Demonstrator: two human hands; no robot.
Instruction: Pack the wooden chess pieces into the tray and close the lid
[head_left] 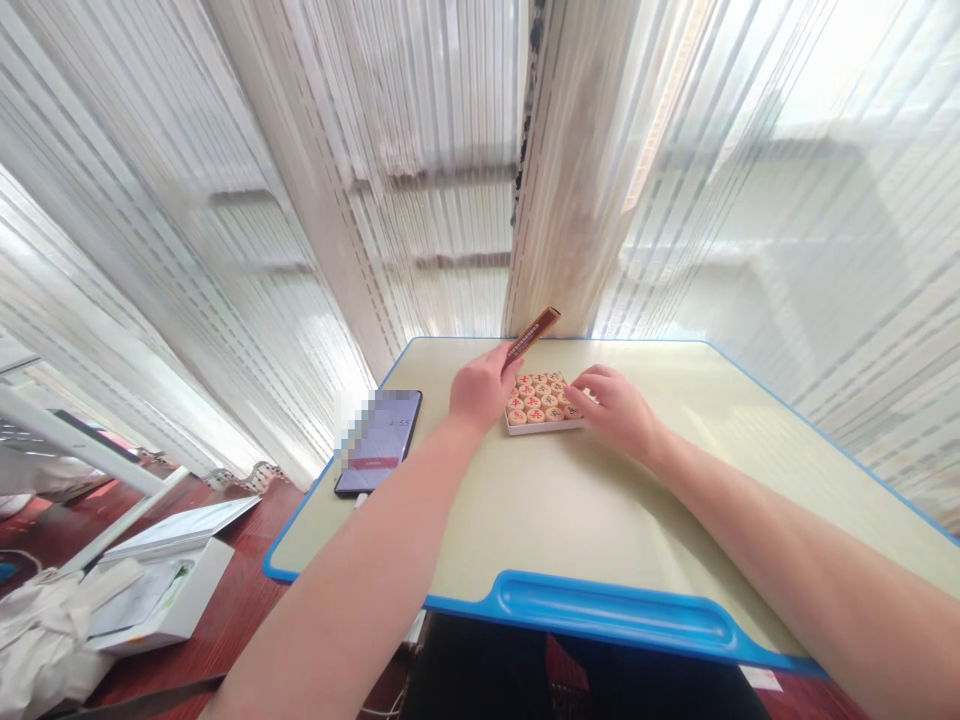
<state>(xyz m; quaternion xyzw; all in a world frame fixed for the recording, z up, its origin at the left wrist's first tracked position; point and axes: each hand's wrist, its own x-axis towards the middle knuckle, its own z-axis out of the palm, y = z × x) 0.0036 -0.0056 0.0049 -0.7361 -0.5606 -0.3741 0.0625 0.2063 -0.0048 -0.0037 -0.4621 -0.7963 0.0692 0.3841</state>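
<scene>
Round wooden pieces with red and dark characters (pixel 535 402) lie in rows in a shallow white box (pixel 545 428) near the table's far side. My left hand (pixel 484 385) grips a brown box lid (pixel 534 334), held tilted above the box's left back part. At the box's right edge is my right hand (pixel 616 408), its thumb and fingers curved around that side, touching the box or its pieces. The fingertips partly cover the pieces on the right.
A phone (pixel 382 440) lies at the left of the cream table (pixel 720 450), which has a blue rim. Sheer curtains (pixel 427 150) hang behind it. An open white box (pixel 184 595) and cloth (pixel 45 625) are at the lower left.
</scene>
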